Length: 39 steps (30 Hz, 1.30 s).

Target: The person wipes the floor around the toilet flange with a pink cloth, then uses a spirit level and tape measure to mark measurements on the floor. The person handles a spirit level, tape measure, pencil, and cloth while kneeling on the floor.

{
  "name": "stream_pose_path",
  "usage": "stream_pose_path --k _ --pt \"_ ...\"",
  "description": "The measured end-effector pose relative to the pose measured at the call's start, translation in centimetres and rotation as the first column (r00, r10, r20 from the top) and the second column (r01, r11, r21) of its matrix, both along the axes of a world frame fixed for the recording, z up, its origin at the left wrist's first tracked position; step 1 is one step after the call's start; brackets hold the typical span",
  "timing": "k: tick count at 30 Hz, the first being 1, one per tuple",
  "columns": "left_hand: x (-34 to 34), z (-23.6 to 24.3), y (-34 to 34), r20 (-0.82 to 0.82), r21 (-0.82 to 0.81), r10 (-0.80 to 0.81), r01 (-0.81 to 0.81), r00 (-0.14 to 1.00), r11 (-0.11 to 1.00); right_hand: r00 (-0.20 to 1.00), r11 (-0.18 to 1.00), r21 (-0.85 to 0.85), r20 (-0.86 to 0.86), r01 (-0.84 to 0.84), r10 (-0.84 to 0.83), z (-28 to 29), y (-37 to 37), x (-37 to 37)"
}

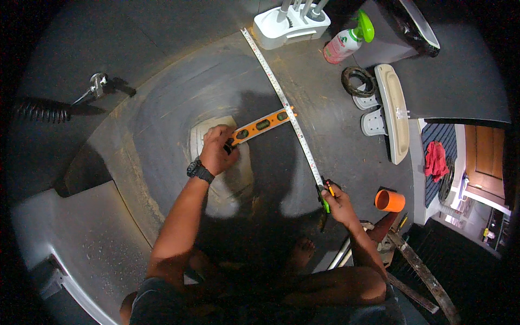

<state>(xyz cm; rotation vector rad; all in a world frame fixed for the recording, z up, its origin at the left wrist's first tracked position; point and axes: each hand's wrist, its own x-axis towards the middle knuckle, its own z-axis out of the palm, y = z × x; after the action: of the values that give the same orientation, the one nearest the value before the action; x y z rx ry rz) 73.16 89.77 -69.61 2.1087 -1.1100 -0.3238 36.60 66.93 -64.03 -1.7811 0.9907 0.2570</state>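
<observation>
A short orange spirit level [262, 125] lies across the floor, and my left hand [218, 151] grips its near-left end with closed fingers. The level's far end meets an extended white tape measure blade [279, 93]. That blade runs from the white holder at the top down to my right hand [341, 206], which is closed round the green and black tape measure case [325, 203]. A thin orange and black stick, perhaps a pencil [331, 188], shows at my right fingers. Under my left hand is a pale, roughly squared patch [244, 162] on the grey floor.
A white toilet brush holder [276, 30], a spray bottle [344, 44], a dark ring [357, 81] and a beige basin-like panel [392, 114] stand along the far right. Nearer lie an orange pipe piece [390, 201] and wooden strips [420, 265]. A bathtub [100, 233] borders the left.
</observation>
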Motion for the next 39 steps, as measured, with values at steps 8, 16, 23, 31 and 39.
stream_pose_path --k 8,16,23,31,39 --pt "1.7 2.7 -2.1 0.142 -0.154 0.009 0.013 0.99 0.988 0.997 0.996 0.068 0.045 0.064 -0.067 -0.9 0.2 -0.4" --pt "4.7 4.2 -9.5 0.235 0.168 -0.576 0.551 0.783 0.817 0.994 0.991 0.09 0.023 0.104 -0.106 -0.3 0.2 0.0" --pt "4.3 3.2 -11.7 0.291 0.397 -0.762 0.652 0.578 0.646 0.996 0.998 0.058 0.076 0.039 -0.044 0.0 0.1 0.0" --pt "2.7 5.5 -12.2 -0.018 0.503 -0.499 0.439 0.867 0.744 0.998 0.996 0.09 0.058 -0.027 0.022 -0.4 -1.2 -2.2" --pt "3.3 4.9 -12.5 0.243 0.589 -0.807 0.579 0.538 0.564 0.914 0.996 0.085 0.401 0.036 -0.068 0.7 -1.7 -5.8"
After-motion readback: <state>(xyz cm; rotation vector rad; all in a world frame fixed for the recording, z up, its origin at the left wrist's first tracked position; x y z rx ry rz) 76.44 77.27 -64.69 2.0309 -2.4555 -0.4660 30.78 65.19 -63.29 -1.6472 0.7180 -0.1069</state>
